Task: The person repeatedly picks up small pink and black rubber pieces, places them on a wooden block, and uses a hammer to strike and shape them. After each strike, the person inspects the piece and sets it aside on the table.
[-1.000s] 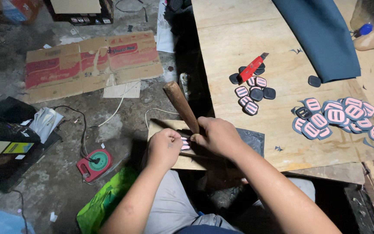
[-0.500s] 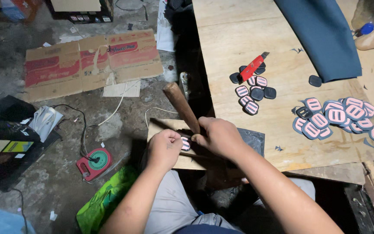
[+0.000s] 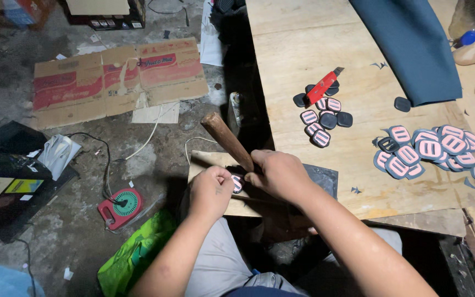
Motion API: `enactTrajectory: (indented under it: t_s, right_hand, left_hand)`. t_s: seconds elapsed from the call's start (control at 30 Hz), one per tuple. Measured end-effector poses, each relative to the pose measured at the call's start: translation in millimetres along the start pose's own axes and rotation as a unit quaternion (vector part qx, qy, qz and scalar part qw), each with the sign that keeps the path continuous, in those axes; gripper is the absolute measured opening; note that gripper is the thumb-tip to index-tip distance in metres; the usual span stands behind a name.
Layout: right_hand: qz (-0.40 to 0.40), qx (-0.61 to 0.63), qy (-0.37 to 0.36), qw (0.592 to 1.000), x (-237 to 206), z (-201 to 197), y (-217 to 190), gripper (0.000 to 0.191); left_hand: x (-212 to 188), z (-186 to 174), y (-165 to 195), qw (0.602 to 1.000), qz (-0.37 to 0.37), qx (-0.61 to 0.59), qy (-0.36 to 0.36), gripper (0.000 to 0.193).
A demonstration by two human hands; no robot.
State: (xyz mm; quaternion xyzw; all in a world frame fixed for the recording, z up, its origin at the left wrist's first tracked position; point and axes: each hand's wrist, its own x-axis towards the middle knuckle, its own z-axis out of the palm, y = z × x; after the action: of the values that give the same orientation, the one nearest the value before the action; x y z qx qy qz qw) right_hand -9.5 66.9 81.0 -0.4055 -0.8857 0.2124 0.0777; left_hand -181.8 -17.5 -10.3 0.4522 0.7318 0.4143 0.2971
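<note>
My right hand (image 3: pixel 281 175) grips a tool with a brown wooden handle (image 3: pixel 227 139) that slants up to the left. My left hand (image 3: pixel 211 190) is closed around a small dark piece with pink stripes (image 3: pixel 238 183), pinned between both hands on a small wooden board (image 3: pixel 209 163) over my lap. On the plywood table (image 3: pixel 325 44), a small group of the same rounded pieces (image 3: pixel 323 118) lies by a red utility knife (image 3: pixel 323 86). A bigger heap of pieces (image 3: pixel 430 150) sits at the right.
A dark blue sheet (image 3: pixel 413 44) hangs across the table's far right. On the floor lie flattened cardboard (image 3: pixel 116 77), a red round device (image 3: pixel 121 205) with a cable, a green bag (image 3: pixel 136 254) and dark clutter at the left.
The handle and both hands have barely shifted; nothing else has moved.
</note>
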Motion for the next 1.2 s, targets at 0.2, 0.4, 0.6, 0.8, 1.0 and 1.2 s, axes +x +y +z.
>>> enactTrajectory:
  t_s: [0.2, 0.4, 0.6, 0.8, 1.0, 1.2]
  right_hand:
    - [-0.032, -0.007, 0.009, 0.999, -9.4, -6.9, 2.5, 0.035]
    - [0.023, -0.010, -0.012, 1.000, 1.9, -0.6, -0.3, 0.032]
    - [-0.036, 0.032, 0.033, 0.998, -14.6, 0.7, 7.0, 0.037]
    - [0.027, 0.012, 0.012, 1.000, -4.8, 5.7, 4.6, 0.034]
    - [0.012, 0.058, 0.022, 0.998, -16.7, 4.6, 3.0, 0.039]
    - [0.025, 0.077, 0.029, 0.996, -16.8, 1.6, -0.4, 0.043]
  left_hand:
    - [0.2, -2.4, -1.9, 0.997, 0.049, 0.039, 0.033, 0.019]
    - [2.8, -6.3, 1.8, 1.000, -0.014, 0.005, -0.026, 0.019]
    - [4.7, -0.6, -6.9, 1.000, -0.008, -0.009, 0.018, 0.019]
    - [9.9, 0.4, -11.3, 0.996, -0.059, -0.052, -0.036, 0.015]
    - [7.1, 7.5, -20.2, 0.993, -0.009, -0.116, 0.017, 0.017]
    - [17.5, -0.5, -28.3, 0.969, -0.125, -0.189, -0.101, 0.015]
